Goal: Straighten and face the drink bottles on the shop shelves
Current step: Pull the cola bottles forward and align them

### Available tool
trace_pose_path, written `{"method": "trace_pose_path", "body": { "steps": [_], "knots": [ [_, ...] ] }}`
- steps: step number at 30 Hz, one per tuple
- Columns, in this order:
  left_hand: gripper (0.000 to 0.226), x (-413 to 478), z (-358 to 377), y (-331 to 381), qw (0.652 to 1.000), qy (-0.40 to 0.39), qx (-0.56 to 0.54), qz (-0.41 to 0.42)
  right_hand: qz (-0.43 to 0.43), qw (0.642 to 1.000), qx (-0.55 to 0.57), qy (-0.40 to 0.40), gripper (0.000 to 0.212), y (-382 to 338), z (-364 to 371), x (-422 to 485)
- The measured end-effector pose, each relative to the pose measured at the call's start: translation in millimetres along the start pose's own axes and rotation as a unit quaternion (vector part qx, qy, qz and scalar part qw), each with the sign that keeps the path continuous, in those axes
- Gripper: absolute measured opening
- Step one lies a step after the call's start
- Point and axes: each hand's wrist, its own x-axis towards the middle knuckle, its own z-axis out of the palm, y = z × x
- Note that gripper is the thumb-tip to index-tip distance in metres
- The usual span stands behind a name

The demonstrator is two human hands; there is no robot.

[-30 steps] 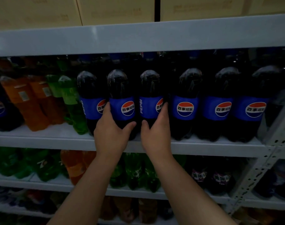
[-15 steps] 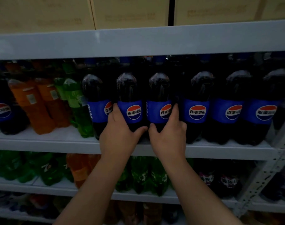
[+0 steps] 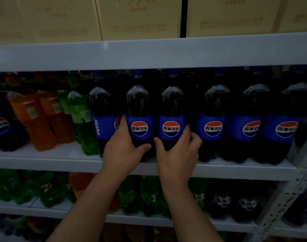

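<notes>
A row of dark cola bottles with blue labels stands on the white middle shelf (image 3: 44, 161). My left hand (image 3: 122, 147) grips the lower body of one cola bottle (image 3: 139, 109), thumb across its front. My right hand (image 3: 178, 152) grips the neighbouring cola bottle (image 3: 172, 109) the same way. Both round logos face straight out. The bottle to the left (image 3: 103, 109) is turned, its logo half hidden and the word PEPSI showing sideways. Three more cola bottles (image 3: 213, 110) stand to the right, logos facing forward.
Orange soda bottles (image 3: 35, 123) and green bottles (image 3: 79, 117) lean at the left of the same shelf. Cardboard boxes (image 3: 140, 16) sit on the shelf above. Green, orange and purple-labelled bottles fill the lower shelf (image 3: 149, 222). A perforated metal upright (image 3: 292, 186) runs at the right.
Both held bottles have been turned so that their logos, earlier off to the right side, now face forward. The view has shifted slightly left and down.
</notes>
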Motion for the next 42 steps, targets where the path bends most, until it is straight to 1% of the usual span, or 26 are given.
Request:
{"method": "trace_pose_path", "body": {
  "steps": [3,6,11,15,18,21,25,32,34,36,37,38,40,41,42],
  "knots": [
    [0.115,2.4,-4.3,-2.9,0.999,-0.033,-0.009,0.002,-0.022,1.000,-0.008,-0.010,0.092,2.0,1.7,-2.4],
    [0.119,5.7,-8.0,-5.2,0.998,-0.060,-0.025,0.007,-0.029,0.999,-0.004,-0.016,0.089,4.8,1.5,-0.8],
    [0.124,9.8,-10.7,-7.0,0.994,-0.095,-0.062,0.010,-0.052,0.999,-0.002,0.014,0.086,4.9,0.1,-1.9],
    [0.121,9.0,-7.9,-8.7,0.990,-0.121,-0.074,0.014,-0.068,0.997,-0.013,0.038,0.081,10.1,1.5,-7.0],
    [0.116,5.1,-3.6,-6.5,0.992,-0.104,-0.064,0.022,-0.064,0.996,-0.001,0.065,0.078,14.2,2.3,-8.1],
    [0.109,2.7,0.7,0.0,0.996,-0.056,-0.055,0.029,-0.066,0.994,-0.001,0.084,0.075,17.3,4.0,-9.3],
    [0.110,-2.7,8.3,6.7,0.998,-0.003,-0.051,0.025,-0.059,0.993,0.010,0.101,0.076,16.9,6.1,-4.4],
    [0.109,-8.6,13.2,8.7,0.999,0.008,-0.045,0.009,-0.097,0.990,-0.014,0.098,0.075,23.7,2.9,-2.6],
    [0.107,-11.2,13.5,12.8,0.998,0.000,-0.056,0.006,-0.098,0.991,-0.003,0.092,0.073,24.6,1.2,-1.9],
    [0.100,-18.2,11.4,10.6,0.996,0.000,-0.085,0.005,-0.109,0.989,0.035,0.095,0.068,25.1,-0.5,-3.7],
    [0.093,-24.0,8.3,6.4,0.995,0.019,-0.099,-0.003,-0.124,0.985,0.063,0.101,0.062,25.9,-1.2,-5.8],
    [0.082,-30.2,3.8,0.4,0.994,0.060,-0.091,-0.008,-0.145,0.979,0.095,0.106,0.055,26.5,-1.7,-8.5],
    [0.062,-38.0,-9.4,-14.4,0.982,0.188,-0.016,-0.011,-0.191,0.963,0.162,0.103,0.042,24.4,-1.5,-15.7],
    [0.058,-37.3,-15.8,-21.8,0.971,0.238,0.016,-0.020,-0.212,0.954,0.191,0.093,0.036,21.3,-0.4,-20.0],
    [0.061,-33.1,-20.6,-27.4,0.964,0.258,0.035,-0.044,-0.228,0.947,0.212,0.078,0.032,16.7,1.5,-24.9]
  ]
}}
